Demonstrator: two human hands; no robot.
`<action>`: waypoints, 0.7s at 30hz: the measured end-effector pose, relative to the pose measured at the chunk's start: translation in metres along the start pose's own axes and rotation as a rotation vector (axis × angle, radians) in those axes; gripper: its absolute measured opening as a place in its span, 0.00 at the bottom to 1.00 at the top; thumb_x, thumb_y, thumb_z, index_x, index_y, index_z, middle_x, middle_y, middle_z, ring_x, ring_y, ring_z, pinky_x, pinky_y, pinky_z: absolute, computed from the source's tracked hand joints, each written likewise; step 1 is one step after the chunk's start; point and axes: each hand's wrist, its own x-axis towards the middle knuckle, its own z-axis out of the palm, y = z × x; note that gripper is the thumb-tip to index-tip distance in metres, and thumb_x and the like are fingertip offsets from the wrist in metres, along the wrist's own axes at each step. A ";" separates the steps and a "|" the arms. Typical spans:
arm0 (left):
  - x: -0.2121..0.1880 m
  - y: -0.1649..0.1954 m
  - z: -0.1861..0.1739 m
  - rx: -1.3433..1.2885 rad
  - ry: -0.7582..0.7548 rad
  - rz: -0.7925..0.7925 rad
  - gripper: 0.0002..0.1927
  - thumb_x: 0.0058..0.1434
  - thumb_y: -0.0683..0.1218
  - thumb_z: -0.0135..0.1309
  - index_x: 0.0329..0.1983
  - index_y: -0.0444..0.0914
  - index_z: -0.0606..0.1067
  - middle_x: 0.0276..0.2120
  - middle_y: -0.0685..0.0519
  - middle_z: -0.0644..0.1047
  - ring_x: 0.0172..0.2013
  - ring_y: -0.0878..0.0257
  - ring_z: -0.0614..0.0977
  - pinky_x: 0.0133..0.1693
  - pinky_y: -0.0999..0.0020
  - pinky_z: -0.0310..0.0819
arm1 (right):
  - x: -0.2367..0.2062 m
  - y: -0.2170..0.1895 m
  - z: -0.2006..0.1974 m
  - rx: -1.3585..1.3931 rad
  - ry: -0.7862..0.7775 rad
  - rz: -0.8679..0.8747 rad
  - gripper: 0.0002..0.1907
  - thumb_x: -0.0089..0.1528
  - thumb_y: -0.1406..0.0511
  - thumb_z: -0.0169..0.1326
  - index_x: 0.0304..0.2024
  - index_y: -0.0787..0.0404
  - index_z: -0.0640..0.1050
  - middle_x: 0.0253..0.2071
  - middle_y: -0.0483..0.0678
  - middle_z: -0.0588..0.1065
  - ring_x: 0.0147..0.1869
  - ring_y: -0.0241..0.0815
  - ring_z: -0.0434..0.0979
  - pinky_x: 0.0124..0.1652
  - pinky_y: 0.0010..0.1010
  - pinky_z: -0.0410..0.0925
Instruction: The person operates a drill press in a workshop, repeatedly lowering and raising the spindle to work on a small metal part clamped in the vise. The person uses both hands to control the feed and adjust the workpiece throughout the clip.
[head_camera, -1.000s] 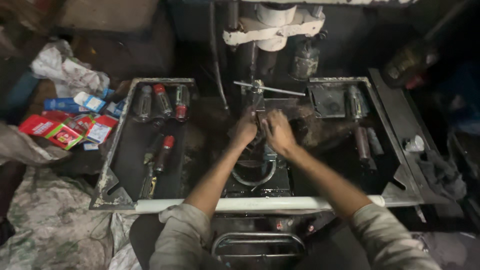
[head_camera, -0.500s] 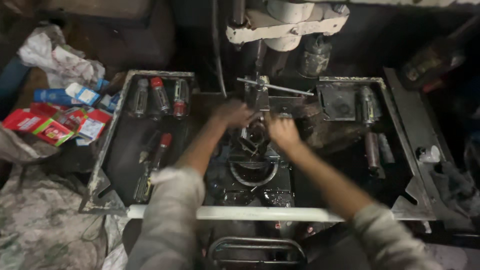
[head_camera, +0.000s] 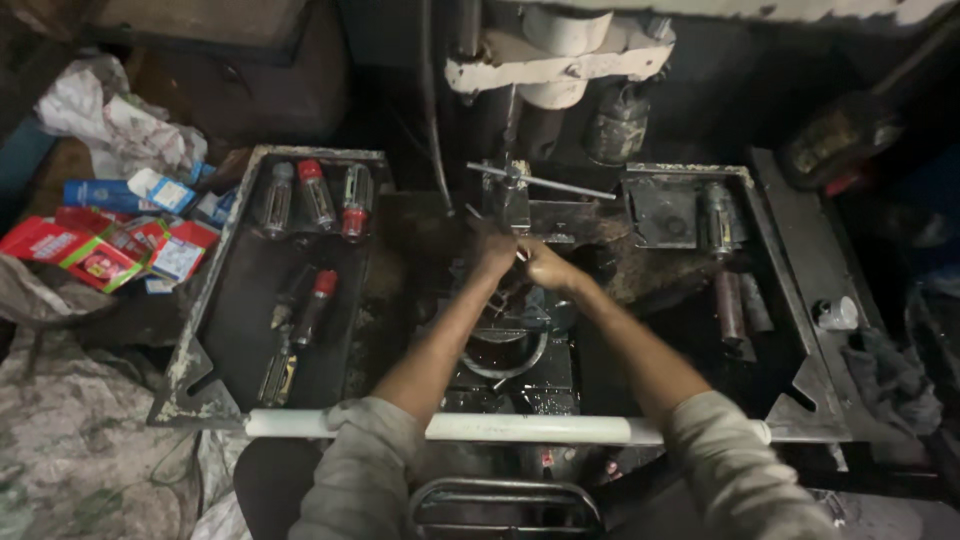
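Your left hand (head_camera: 495, 252) and right hand (head_camera: 540, 265) met, clenched, at the drill-press vise (head_camera: 515, 200); grasp unclear, workpiece (head_camera: 515, 320) apparently unfinished.

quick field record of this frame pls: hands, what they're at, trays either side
left hand: at the clamp fixture under the drill press head, grip unclear
right hand: beside the left, touching it
left tray: red-capped cylinders, hand tools
right tray: metal cylinders
front edge: white pipe
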 end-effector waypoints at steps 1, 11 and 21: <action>0.005 0.000 -0.005 0.090 -0.090 0.033 0.25 0.60 0.48 0.56 0.56 0.27 0.71 0.46 0.33 0.80 0.45 0.45 0.83 0.47 0.53 0.78 | 0.000 0.001 0.006 0.217 0.004 0.006 0.31 0.52 0.77 0.47 0.60 0.68 0.72 0.58 0.63 0.75 0.59 0.53 0.77 0.54 0.45 0.74; 0.052 0.057 -0.009 0.408 -0.881 -0.101 0.21 0.69 0.53 0.50 0.55 0.33 0.75 0.47 0.37 0.82 0.46 0.49 0.84 0.46 0.58 0.77 | 0.020 -0.028 0.099 0.191 1.067 -0.094 0.34 0.59 0.69 0.48 0.70 0.68 0.66 0.68 0.65 0.68 0.71 0.58 0.69 0.66 0.45 0.64; -0.041 0.019 -0.031 -0.622 -0.178 -0.548 0.18 0.79 0.54 0.40 0.58 0.41 0.74 0.46 0.45 0.80 0.47 0.54 0.81 0.42 0.61 0.76 | -0.014 -0.002 0.037 -0.203 0.163 -0.083 0.37 0.60 0.62 0.56 0.71 0.65 0.66 0.68 0.64 0.69 0.71 0.59 0.70 0.68 0.46 0.64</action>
